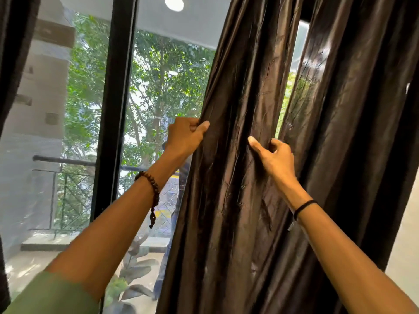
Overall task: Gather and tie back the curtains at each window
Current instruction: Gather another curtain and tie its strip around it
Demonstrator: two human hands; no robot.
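- The curtain [231,177] runs past my view's top and bottom edges.
- Left hand [183,137]: its fingertips are tucked behind the curtain's edge, out of my sight.
- Right hand [274,155]: its curled finger ends are buried in a fold.
- The far-left curtain [13,53] is mostly cut off.

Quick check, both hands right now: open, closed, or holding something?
Left hand: closed, gripping the left edge of the dark brown curtain.
Right hand: closed, pinching a fold of the same curtain.
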